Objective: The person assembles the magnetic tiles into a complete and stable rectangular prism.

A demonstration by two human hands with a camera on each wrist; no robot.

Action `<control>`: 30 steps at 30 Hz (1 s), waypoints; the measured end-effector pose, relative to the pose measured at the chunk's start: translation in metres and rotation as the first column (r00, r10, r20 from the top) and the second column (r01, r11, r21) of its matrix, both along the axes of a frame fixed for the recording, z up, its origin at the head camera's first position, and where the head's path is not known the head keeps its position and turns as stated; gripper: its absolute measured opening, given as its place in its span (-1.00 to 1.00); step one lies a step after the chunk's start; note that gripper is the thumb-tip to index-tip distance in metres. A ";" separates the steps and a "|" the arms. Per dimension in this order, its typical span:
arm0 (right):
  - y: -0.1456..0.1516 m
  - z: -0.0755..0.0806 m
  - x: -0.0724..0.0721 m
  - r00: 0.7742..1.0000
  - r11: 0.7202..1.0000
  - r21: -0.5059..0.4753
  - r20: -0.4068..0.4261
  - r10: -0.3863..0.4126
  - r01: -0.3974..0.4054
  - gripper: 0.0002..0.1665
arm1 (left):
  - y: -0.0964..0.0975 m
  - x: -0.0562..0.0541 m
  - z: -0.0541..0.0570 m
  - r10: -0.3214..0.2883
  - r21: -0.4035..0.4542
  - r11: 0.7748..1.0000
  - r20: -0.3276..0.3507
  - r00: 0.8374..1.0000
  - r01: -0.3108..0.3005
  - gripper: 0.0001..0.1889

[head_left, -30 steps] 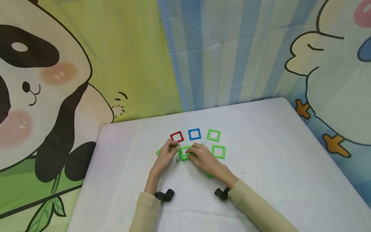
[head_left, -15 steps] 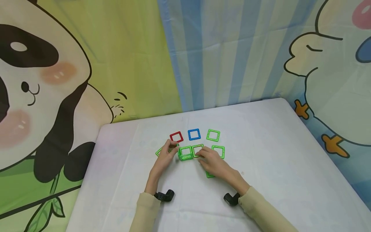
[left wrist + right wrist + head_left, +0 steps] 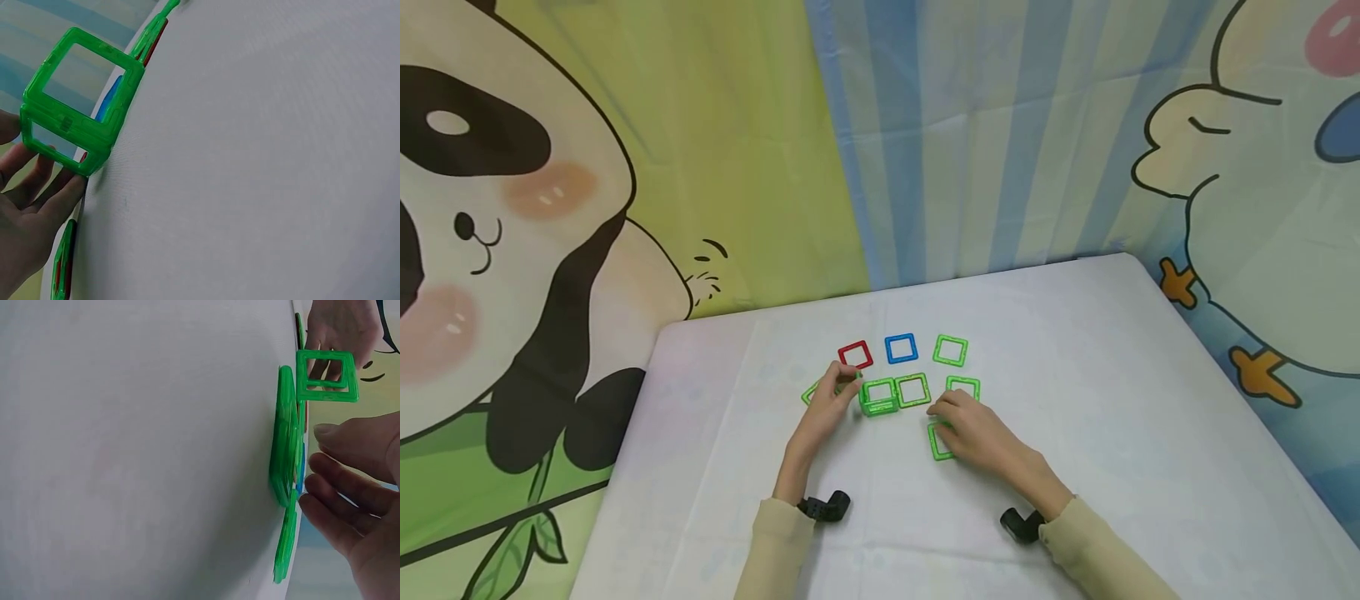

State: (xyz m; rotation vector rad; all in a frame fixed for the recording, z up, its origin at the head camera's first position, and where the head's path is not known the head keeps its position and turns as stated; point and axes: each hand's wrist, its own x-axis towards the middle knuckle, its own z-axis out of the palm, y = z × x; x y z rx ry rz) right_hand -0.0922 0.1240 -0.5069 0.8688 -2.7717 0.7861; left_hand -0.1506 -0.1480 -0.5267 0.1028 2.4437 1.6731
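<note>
Green square magnetic tiles are joined into a small upright structure (image 3: pixel 880 408) mid-table. My left hand (image 3: pixel 826 408) pinches its left side, thumb and fingers at the edge of a standing tile (image 3: pixel 69 119) in the left wrist view. A flat green tile (image 3: pixel 916 403) lies against the structure's right side. My right hand (image 3: pixel 981 432) is over another green tile (image 3: pixel 933 442) nearer the front and hides part of it. In the right wrist view, the right thumb and fingers (image 3: pixel 328 519) are apart with nothing between them.
Behind the structure lie a red tile (image 3: pixel 852 345), a blue tile (image 3: pixel 900 337) and a green tile (image 3: pixel 951 337). One more green tile (image 3: pixel 962 380) sits just beyond the right hand. Left of the left hand, another green tile (image 3: pixel 808 393) peeks out. A white cloth covers the table (image 3: pixel 737 500).
My right hand has let go of the flat tile beside the structure and moved right and toward the front, over the near green tile. The left hand keeps its place.
</note>
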 end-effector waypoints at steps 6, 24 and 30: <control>0.005 -0.002 0.001 1.000 0.999 0.040 0.011 -0.004 0.003 -0.76 | -0.001 -0.001 -0.001 0.009 -0.001 1.000 0.006 1.000 -0.009 -0.77; 0.005 -0.008 -0.001 1.000 0.995 0.093 0.016 -0.019 0.018 -0.91 | -0.002 -0.001 0.001 -0.006 0.005 1.000 0.008 1.000 0.006 -0.76; 0.005 -0.009 -0.001 1.000 0.993 0.114 -0.008 -0.001 0.002 -0.90 | -0.001 -0.001 0.000 -0.009 0.012 1.000 0.009 1.000 0.009 -0.78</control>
